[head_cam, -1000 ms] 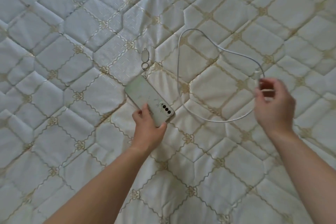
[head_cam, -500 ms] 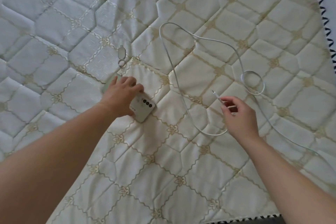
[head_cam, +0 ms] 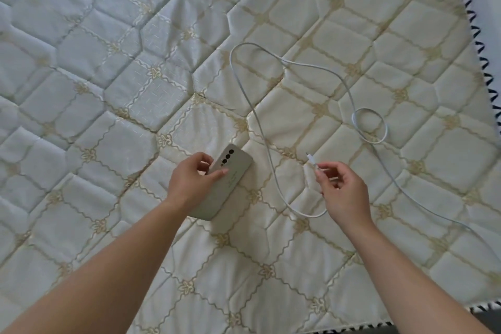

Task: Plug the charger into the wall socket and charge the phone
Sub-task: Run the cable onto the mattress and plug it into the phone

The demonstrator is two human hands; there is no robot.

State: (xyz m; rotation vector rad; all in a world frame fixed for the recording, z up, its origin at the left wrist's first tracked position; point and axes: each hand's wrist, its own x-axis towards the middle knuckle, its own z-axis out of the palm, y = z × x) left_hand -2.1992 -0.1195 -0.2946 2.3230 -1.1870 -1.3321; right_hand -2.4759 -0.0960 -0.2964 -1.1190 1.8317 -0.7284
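A pale green phone (head_cam: 230,179) is lifted off the quilted mattress, back side up, camera lenses at its far end. My left hand (head_cam: 191,182) grips it by its left edge, thumb on the back. My right hand (head_cam: 343,191) pinches the white charging cable just behind its small plug (head_cam: 310,158), which points up and left toward the phone, a hand's width away. The white cable (head_cam: 260,119) loops across the mattress, curls into a small ring (head_cam: 370,125) and runs off to the lower right. The charger and wall socket are out of view.
The cream quilted mattress (head_cam: 135,89) fills the view. Its edge with dark zigzag stitching (head_cam: 479,43) runs down the right side and along the bottom right corner (head_cam: 482,308).
My left hand has lifted the phone and turned it so its camera end points away from me. My right hand keeps the cable plug end, held at about the same distance from the phone.
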